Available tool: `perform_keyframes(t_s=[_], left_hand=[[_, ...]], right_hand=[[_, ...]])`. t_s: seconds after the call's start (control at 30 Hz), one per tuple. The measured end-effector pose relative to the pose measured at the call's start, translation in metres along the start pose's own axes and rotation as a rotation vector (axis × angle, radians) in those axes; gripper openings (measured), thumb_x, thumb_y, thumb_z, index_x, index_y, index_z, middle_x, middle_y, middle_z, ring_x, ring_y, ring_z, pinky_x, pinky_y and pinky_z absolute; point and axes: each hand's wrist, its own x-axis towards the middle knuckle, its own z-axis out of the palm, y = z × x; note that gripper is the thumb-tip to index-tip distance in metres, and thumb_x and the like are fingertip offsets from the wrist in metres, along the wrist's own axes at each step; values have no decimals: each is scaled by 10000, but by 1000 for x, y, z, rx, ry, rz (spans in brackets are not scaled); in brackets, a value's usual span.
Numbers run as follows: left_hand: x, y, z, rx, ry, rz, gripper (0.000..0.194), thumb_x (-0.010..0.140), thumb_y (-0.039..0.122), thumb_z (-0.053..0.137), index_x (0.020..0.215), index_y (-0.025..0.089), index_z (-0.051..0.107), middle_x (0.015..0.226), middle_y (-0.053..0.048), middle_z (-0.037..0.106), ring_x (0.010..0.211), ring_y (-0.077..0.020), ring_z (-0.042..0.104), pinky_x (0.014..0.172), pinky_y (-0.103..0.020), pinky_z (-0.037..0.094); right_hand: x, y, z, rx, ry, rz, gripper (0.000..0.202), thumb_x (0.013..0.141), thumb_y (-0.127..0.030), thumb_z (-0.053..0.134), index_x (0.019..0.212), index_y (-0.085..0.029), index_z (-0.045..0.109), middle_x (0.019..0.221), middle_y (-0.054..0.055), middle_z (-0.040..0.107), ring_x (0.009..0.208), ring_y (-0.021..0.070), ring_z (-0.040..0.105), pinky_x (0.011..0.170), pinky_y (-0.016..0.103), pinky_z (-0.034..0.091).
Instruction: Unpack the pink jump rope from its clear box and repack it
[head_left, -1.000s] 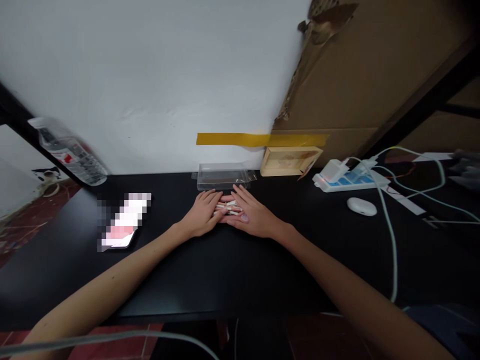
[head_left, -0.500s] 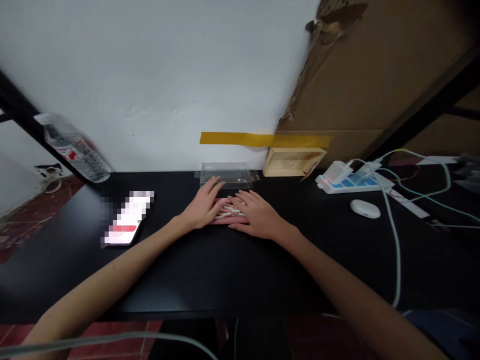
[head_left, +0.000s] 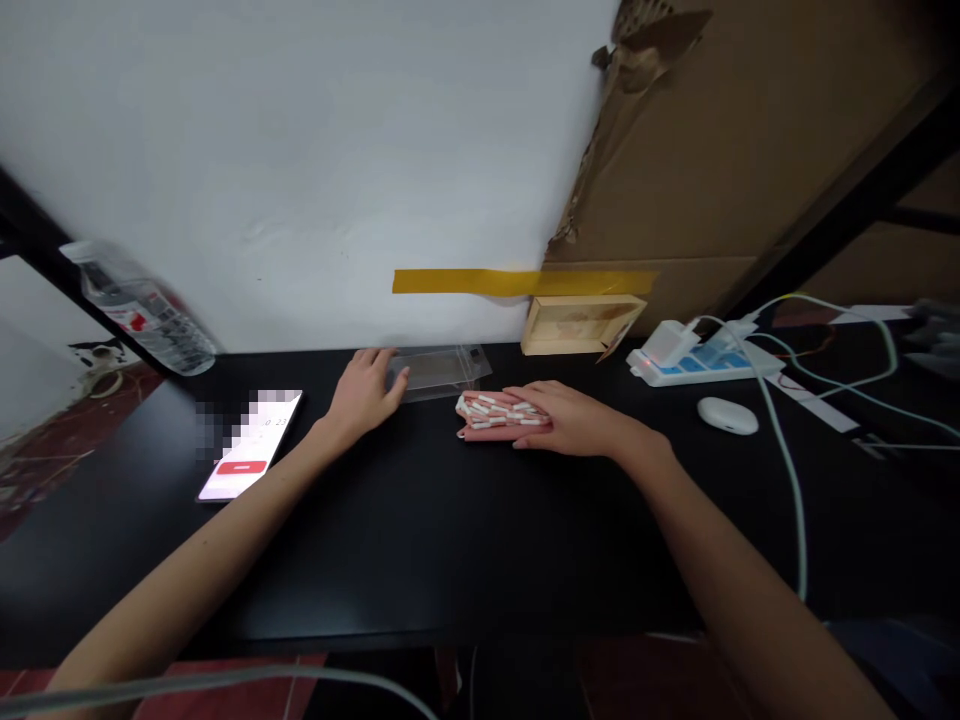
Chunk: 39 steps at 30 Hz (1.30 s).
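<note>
Head view: right hand (head_left: 577, 418) wrapped over right end of pink case (head_left: 491, 435), thumb at near edge, fingers toward far side. Case on counter (head_left: 420, 540), packed with small white pieces (head_left: 515, 417). Left hand (head_left: 364, 392) at left end of clear plastic box (head_left: 439, 370), thumb apart from fingers; can't tell if gripping. Phone (head_left: 251, 455) well left, near left forearm.

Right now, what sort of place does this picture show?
Probably a makeshift indoor workspace: a black desk holds a lit phone and a power strip, with brown cardboard behind.
</note>
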Motion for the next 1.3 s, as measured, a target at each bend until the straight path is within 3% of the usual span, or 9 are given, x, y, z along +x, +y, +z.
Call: perform_keyframes(t_s=[0.13,0.3,0.4,0.47,0.57,0.67,0.73,1.07,1.3], left_hand=[[-2,-11,16,36,-110,109,598,985,550,415,1451,175,432,1545,-182,403,1451,-405,315,1151,-594,285],[-2,-19,15,96,-211,134,569,1002,590,343,1386,200,498,1464,-159,495,1408,-383,397,1155,-590,274],[0,-19,3,91,-180,39,572,1006,616,307,1211,170,602,1200,-168,630,1181,-356,583,1039,-542,425],[2,-19,-2,93,-146,-23,606,1006,622,293,1210,144,607,1121,-184,642,1095,-351,613,969,-518,472],[2,-23,0,113,-152,33,681,993,642,304,1389,126,509,1352,-225,556,1303,-402,485,1070,-568,381],[0,-26,3,133,-287,120,760,984,693,256,1521,168,372,1564,-176,390,1473,-395,285,1174,-595,213],[-1,-26,2,145,-361,169,807,971,734,221,1558,187,315,1606,-150,339,1504,-369,236,1199,-572,169],[-1,-24,-7,97,-438,308,1016,845,860,378,1599,195,232,1634,-172,267,1504,-398,222,1209,-573,150],[0,-21,-12,86,-475,337,1091,791,909,403,1596,190,242,1632,-187,262,1502,-406,225,1211,-567,147]], right_hand=[[2,9,-3,-9,-10,-6,800,763,-575,768,1472,-305,516,1384,85,637,1288,400,552,1140,604,363],[2,23,1,22,-32,8,819,752,-578,777,1467,-273,521,1422,103,610,1370,388,491,1200,640,257],[-1,30,0,32,-44,56,837,728,-607,785,1462,-294,530,1453,95,582,1410,427,425,1161,660,315],[-2,32,0,33,-42,87,850,714,-607,795,1460,-295,534,1467,98,566,1423,449,392,1132,663,353],[-1,32,1,37,-29,83,864,699,-575,814,1462,-281,532,1472,114,554,1420,447,390,1133,659,350],[2,31,4,65,-14,9,877,691,-535,832,1473,-297,514,1471,109,548,1403,421,417,1151,639,333],[4,30,4,96,3,-25,867,688,-515,840,1468,-319,516,1473,98,543,1402,408,420,1154,630,333],[4,37,10,166,18,54,881,652,-517,858,1450,-336,533,1505,81,509,1421,402,408,1166,621,331],[4,38,8,209,73,144,836,661,-588,826,1400,-281,583,1419,113,571,1321,389,524,1134,584,402]])
